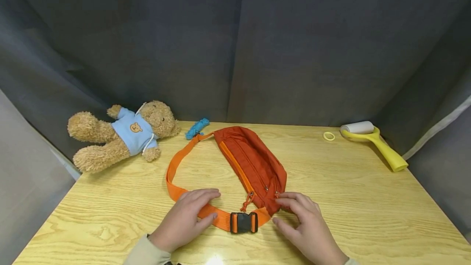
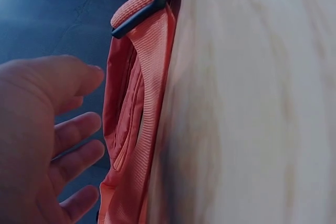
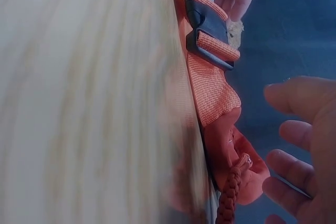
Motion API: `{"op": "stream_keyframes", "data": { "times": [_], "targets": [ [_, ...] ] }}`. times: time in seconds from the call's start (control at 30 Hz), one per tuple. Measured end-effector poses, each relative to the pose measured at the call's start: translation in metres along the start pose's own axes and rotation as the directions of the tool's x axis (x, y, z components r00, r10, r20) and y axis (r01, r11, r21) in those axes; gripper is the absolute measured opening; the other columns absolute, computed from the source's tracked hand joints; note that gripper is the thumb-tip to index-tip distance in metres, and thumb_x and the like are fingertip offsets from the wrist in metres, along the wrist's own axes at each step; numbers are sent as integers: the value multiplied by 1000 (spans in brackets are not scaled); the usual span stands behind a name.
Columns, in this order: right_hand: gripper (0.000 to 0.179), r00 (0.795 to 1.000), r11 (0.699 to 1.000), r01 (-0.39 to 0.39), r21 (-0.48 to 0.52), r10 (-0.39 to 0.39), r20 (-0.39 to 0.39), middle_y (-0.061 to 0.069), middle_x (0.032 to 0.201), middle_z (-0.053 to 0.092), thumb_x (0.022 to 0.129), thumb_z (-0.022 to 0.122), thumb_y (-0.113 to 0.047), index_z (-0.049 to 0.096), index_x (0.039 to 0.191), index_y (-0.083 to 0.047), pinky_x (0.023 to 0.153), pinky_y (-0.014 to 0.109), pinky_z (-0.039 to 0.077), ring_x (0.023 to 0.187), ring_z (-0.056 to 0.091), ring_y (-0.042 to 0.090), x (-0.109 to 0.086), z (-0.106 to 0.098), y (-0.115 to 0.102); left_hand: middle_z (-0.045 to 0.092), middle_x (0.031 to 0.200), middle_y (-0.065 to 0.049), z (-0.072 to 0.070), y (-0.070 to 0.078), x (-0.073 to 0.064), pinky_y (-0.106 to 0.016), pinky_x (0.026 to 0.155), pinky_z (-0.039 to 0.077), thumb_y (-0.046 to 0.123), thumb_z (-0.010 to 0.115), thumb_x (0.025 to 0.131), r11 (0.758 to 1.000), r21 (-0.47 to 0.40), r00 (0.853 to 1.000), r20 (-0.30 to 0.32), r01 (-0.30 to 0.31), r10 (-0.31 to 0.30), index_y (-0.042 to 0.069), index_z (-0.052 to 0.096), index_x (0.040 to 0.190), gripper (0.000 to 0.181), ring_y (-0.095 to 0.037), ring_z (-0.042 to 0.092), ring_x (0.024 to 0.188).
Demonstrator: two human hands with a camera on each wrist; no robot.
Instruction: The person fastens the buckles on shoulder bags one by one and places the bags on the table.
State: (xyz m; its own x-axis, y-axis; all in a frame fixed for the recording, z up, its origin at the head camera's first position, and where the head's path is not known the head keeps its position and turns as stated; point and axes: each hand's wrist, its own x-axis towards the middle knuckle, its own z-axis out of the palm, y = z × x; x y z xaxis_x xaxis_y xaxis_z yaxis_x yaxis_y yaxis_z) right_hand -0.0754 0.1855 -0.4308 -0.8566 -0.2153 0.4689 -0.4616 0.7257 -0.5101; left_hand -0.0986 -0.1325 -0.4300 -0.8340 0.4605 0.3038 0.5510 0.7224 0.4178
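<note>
A red waist bag lies on the wooden table, its orange strap looped out to the left. Near the front the strap's black buckle is fastened. My left hand is over the strap left of the buckle, fingers spread and holding nothing; the left wrist view shows a gap between its fingers and the strap. By the bag's lower right end hovers my right hand, fingers apart and nothing in them. A braided zipper pull hangs at that end in the right wrist view.
A teddy bear in a blue shirt lies at the back left, beside a bundle of blue cord. At the back right are a small yellow ring and a yellow-handled lint roller. Dark curtains enclose the table.
</note>
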Motion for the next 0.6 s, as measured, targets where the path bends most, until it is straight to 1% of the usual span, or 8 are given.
{"op": "stream_keyframes", "data": {
  "times": [0.17,0.43,0.6],
  "targets": [
    [44,1000,1000,9,-19,-9,-2,-3,120,66,73,91,-20,73,113,-15,92,34,36,114,56,15,-1,-2,1,56,144,3,-1,1,-1,-49,109,40,32,75,91,1000,16,1000,2,-1,1,17,59,140,54,-20,52,132],
    [48,999,999,32,-38,-32,6,-1,124,65,73,90,-23,71,116,-13,95,37,36,116,57,19,-2,-6,4,54,147,-1,-4,1,0,-53,109,40,31,76,91,1000,21,1000,-5,-20,21,17,59,140,53,-22,51,133],
    [49,1000,998,11,-58,-10,28,0,127,64,74,90,-25,71,118,-14,98,42,36,119,57,21,-3,-9,5,50,150,-1,-6,0,-1,-53,107,42,31,75,92,999,31,1000,-5,-25,25,18,58,140,53,-22,50,134]
  ]
}}
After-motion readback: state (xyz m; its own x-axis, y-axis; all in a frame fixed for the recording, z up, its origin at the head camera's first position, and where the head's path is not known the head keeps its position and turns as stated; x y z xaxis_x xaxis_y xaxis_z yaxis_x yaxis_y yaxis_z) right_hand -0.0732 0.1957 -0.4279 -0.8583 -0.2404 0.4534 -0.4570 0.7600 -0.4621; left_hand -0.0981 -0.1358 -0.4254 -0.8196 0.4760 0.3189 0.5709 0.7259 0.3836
